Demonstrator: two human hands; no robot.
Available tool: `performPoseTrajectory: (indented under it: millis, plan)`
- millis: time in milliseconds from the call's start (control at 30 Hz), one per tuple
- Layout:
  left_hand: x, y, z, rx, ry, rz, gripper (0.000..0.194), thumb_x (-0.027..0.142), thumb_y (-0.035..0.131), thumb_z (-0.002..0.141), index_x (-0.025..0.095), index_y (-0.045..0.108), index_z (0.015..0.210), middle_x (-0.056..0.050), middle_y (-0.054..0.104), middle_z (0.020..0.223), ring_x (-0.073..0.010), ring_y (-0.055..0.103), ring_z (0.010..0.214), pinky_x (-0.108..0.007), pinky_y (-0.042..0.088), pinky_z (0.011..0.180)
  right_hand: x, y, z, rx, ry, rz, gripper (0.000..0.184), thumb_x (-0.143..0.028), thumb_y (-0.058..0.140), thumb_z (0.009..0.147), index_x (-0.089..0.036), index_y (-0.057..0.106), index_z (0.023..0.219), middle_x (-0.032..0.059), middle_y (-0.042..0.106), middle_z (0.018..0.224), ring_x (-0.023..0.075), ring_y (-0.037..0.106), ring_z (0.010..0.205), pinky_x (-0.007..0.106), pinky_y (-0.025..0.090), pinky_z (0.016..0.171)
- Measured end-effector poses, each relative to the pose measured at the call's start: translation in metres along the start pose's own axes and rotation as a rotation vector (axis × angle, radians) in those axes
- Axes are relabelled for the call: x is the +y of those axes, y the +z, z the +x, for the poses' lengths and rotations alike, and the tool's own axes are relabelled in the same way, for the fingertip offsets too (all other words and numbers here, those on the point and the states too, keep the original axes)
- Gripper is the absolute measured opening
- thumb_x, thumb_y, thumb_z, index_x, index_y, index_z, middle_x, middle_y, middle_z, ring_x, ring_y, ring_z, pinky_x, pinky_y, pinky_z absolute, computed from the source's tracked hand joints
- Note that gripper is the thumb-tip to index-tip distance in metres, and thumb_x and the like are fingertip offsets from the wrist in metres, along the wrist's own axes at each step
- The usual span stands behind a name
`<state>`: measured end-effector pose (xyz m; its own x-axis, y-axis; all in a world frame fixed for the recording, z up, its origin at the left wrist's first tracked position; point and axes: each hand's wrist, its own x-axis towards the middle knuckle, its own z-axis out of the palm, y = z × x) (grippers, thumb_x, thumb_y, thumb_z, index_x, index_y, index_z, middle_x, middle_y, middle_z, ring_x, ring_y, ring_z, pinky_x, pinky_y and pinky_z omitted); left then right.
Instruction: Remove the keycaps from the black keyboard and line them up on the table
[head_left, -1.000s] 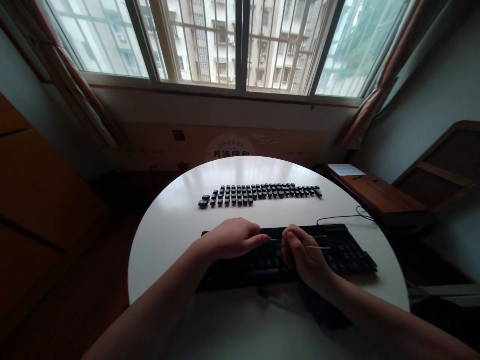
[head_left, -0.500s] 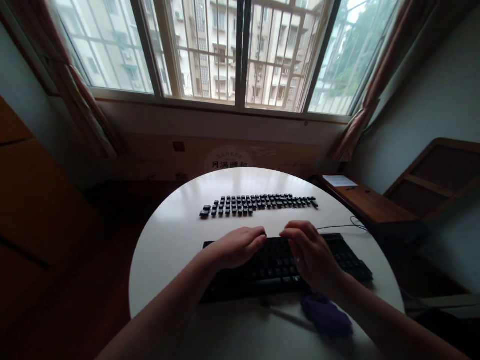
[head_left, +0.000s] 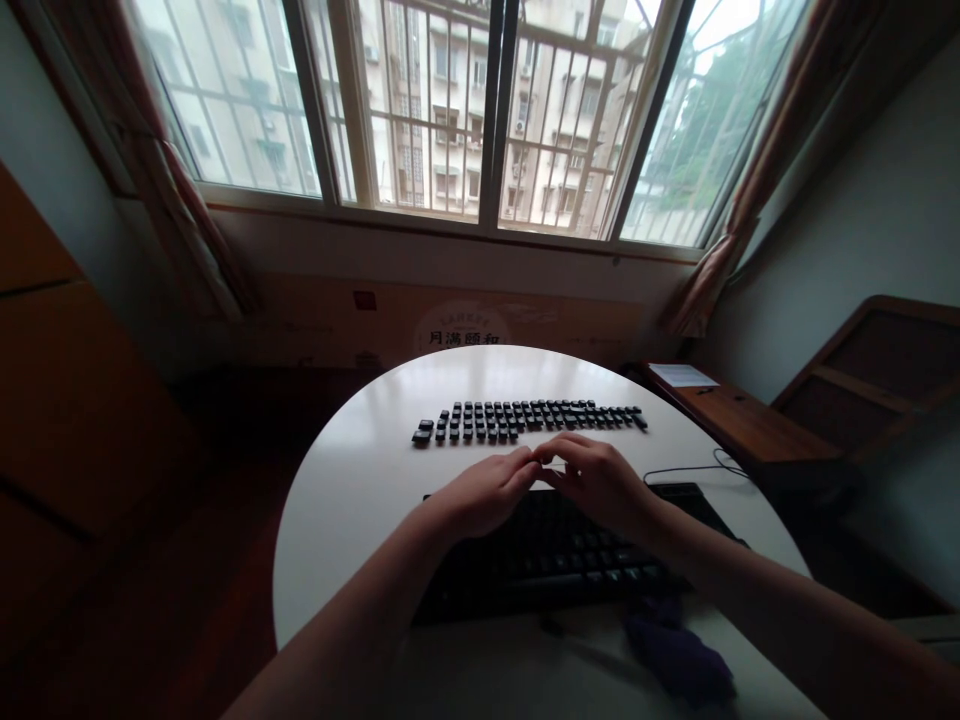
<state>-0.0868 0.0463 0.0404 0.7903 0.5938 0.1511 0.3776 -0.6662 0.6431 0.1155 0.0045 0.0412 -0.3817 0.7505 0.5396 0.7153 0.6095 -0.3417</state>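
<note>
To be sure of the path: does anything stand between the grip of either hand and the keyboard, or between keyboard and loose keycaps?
Nothing visible separates the left hand or right hand from the keyboard below. Toward the loose keycaps, both hands cover part of the gap; a cable runs by the keyboard's far edge, at right.

keycaps (head_left: 499, 422): black
keyboard (head_left: 577, 560): black, with a few pale marks
thin wire (head_left: 555, 467): pale, silvery
table (head_left: 352, 510): white, with soft pale reflections
cloth (head_left: 679, 655): dark purple
cable (head_left: 679, 469): black
long panel (head_left: 322, 310): dull orange-brown, with a paler circle, black characters and a dark red square
curtains (head_left: 165, 190): reddish pink and brown, with paler bands
cabinet (head_left: 67, 390): orange-brown, crossed by dark lines
side table (head_left: 765, 425): reddish brown
paper (head_left: 682, 375): white
wall (head_left: 870, 240): grey
buildings (head_left: 442, 110): cream and beige, barred
trees (head_left: 709, 140): green
</note>
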Motion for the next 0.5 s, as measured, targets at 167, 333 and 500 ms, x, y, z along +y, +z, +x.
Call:
performPoseTrajectory:
  millis: [167, 333, 500]
  plan:
    - [0.000, -0.002, -0.003, -0.020, -0.244, 0.365, 0.057, 0.055, 0.023, 0.097, 0.017, 0.064, 0.091, -0.013, 0.070, 0.093, -0.0301, 0.064, 0.085, -0.039, 0.045, 0.073, 0.064, 0.022, 0.029, -0.020, 0.271, -0.046, 0.017, -0.029, 0.066, 0.084, -0.019, 0.073, 0.096, 0.0051, 0.074, 0.090, 0.0172, 0.066, 0.072, 0.029, 0.051, 0.074]
    - [-0.007, 0.002, -0.004, -0.080, -0.202, 0.454, 0.061, 0.056, 0.023, 0.097, 0.018, 0.070, 0.085, -0.012, 0.071, 0.086, -0.0298, 0.065, 0.081, -0.037, 0.044, 0.069, 0.115, 0.053, 0.044, -0.138, 0.337, -0.062, 0.019, -0.026, 0.066, 0.083, -0.019, 0.075, 0.099, 0.0056, 0.076, 0.094, 0.0207, 0.071, 0.087, 0.029, 0.052, 0.079]
    - [-0.006, 0.000, -0.004, -0.108, -0.192, 0.455, 0.064, 0.058, 0.022, 0.096, 0.018, 0.073, 0.090, -0.012, 0.072, 0.088, -0.0285, 0.065, 0.081, -0.036, 0.044, 0.070, 0.119, 0.063, 0.048, -0.202, 0.320, -0.110, 0.021, -0.026, 0.066, 0.082, -0.023, 0.076, 0.100, 0.0042, 0.077, 0.097, 0.0224, 0.071, 0.092, 0.029, 0.052, 0.083]
